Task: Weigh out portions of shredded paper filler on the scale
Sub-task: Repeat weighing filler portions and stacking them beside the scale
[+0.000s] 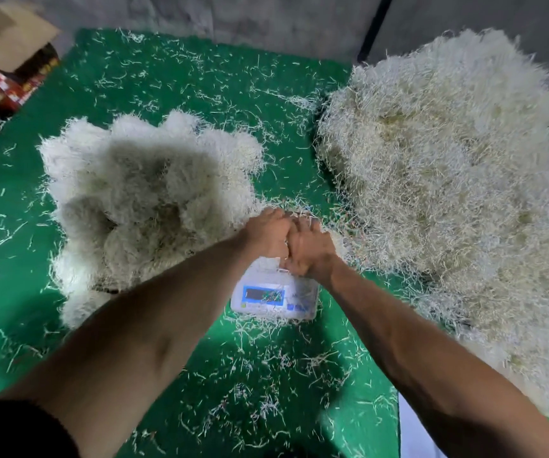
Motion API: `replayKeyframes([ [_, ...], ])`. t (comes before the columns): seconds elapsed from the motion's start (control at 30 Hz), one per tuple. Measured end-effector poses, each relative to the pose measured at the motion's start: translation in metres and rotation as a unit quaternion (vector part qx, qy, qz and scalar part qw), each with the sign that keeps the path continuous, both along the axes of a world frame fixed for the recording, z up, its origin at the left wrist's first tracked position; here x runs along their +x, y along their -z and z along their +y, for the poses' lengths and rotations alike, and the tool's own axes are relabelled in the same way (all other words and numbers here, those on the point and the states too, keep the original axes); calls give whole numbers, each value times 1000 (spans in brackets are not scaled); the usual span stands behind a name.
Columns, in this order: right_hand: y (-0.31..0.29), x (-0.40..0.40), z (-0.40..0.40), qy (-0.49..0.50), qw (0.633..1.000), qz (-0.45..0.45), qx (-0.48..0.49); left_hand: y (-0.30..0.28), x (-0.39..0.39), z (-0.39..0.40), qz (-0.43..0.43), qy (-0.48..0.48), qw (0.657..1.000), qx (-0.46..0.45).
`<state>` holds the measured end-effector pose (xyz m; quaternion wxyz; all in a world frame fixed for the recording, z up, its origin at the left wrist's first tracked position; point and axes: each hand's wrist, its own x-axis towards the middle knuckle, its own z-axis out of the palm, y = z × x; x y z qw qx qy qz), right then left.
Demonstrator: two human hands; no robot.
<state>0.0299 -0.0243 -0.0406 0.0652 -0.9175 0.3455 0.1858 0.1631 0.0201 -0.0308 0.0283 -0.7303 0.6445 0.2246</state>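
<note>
Both hands (291, 241) hide the scale (274, 297) platform and filler.

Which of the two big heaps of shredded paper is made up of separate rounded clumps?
The left heap, beside the left hand. It shows distinct rounded balls, while the larger right heap is one loose, continuous mass.

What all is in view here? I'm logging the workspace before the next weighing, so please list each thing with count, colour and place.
Scale: one, white with a blue display panel, centre, partly under the hands.
Large filler pile: one, off-white, right.
Smaller filler heap: one, off-white, lumpy, left of the scale.
Loose shreds: many, white, scattered over the mat.
Mat: one, green, underneath everything.
Cardboard boxes: count unclear, brown and red, far left corner.
Left hand: over the scale, beside the right; grip hidden.
Right hand: likewise.
</note>
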Motion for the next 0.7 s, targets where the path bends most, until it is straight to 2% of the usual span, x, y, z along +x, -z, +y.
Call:
replayKeyframes([
  [0.07,1,-1,-9,-25,999,-8,-22,1,1,-4,20,-16,1000,-3],
  [0.17,-7,-3,-20,-34,998,-10,-55,-8,-2,-12,-14,-10,999,32],
  [0.33,-49,5,-29,-35,986,29,-162,-54,-6,-28,-82,34,996,12],
  [0.4,-66,9,-30,-2,982,54,-181,-73,-12,-28,-112,24,993,0],
  [0.5,-87,11,-27,69,979,75,-176,-93,-34,-24,-116,-40,992,-25],
  [0.6,-98,4,-27,126,978,49,-161,-103,-52,-17,-90,-122,987,-57],
  [0.7,-103,-9,-26,220,969,-13,-107,-103,-63,-6,35,-230,968,-94],
])
